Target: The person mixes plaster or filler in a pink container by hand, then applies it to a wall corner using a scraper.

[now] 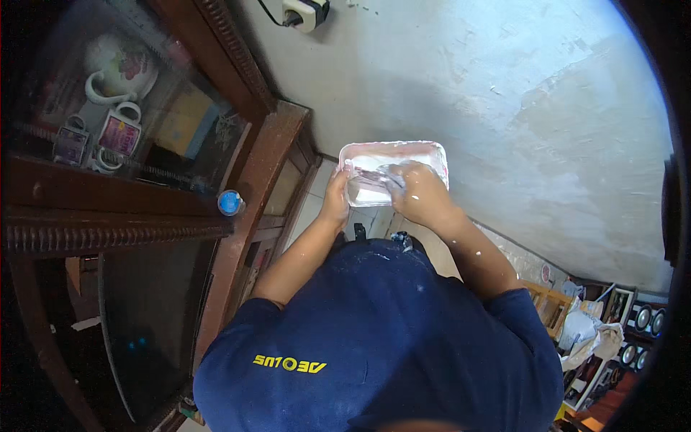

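Near grey wall point(497, 137), left hand point(336, 196) clamped on left side of white tray point(392, 149); right hand point(417, 189) closed on flat tool point(370, 176), long axis pointing left.

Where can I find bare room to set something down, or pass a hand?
The brown ledge looks bare, though narrow, between the blue item and the wall. Passing room seems likely between tray and cabinet. The lower right is crowded with bags and speakers.
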Tool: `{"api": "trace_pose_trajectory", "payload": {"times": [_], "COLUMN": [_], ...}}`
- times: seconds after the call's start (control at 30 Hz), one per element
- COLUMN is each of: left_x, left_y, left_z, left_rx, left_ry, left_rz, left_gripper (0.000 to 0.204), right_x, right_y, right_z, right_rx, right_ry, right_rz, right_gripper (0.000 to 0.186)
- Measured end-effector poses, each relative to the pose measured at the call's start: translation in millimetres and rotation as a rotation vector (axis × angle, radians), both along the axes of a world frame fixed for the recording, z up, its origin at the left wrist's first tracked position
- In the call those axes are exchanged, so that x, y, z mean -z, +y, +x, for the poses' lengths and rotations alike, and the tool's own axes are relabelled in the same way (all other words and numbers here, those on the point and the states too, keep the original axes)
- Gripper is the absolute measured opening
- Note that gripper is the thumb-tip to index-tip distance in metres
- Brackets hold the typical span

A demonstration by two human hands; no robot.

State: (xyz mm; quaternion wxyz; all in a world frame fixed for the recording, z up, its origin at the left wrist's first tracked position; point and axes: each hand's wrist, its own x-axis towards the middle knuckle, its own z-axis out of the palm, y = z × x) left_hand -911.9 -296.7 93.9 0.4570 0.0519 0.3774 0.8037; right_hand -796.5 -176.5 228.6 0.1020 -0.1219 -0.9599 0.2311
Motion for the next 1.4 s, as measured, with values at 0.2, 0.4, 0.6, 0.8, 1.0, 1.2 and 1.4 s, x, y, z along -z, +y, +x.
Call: {"api": "trace_pose_trajectory", "payload": {"times": [0.2, 0.4, 0.6, 0.8, 1.0, 1.2, 1.4], "left_x": [-20, -16, -18, -26, -33, -29, -38], "left_y": [20, 62, 107, 147, 174, 180, 179], "left_z": [31, 77, 133, 184, 215, 235, 238], "left_rx": [-0.063, 0.019, 0.064, 0.041, -0.047, -0.098, -0.187], "left_ry": [0.078, 0.051, 0.000, -0.079, -0.067, -0.061, -0.035], "left_rz": [-0.052, -0.034, -0.060, 0.008, -0.061, 0.009, -0.036], "left_gripper": [0.049, 0.045, 0.053, 0.044, 0.054, 0.056, 0.059], "right_x": [-28, 2, -21, -16, -8, -6, 1], "right_y": [40, 69, 111, 131, 145, 145, 141], "right_z": [51, 98, 158, 197, 216, 224, 208], "right_rx": [0.021, 0.000, -0.091, -0.216, -0.197, -0.185, -0.206], "right_ry": [0.161, 0.141, 0.229, 0.181, 0.258, 0.209, 0.188], "right_rz": [-0.053, -0.021, 0.017, 0.048, 0.086, 0.138, 0.201], "right_gripper": [0.026, 0.027, 0.020, 0.026, 0.021, 0.018, 0.017]}}
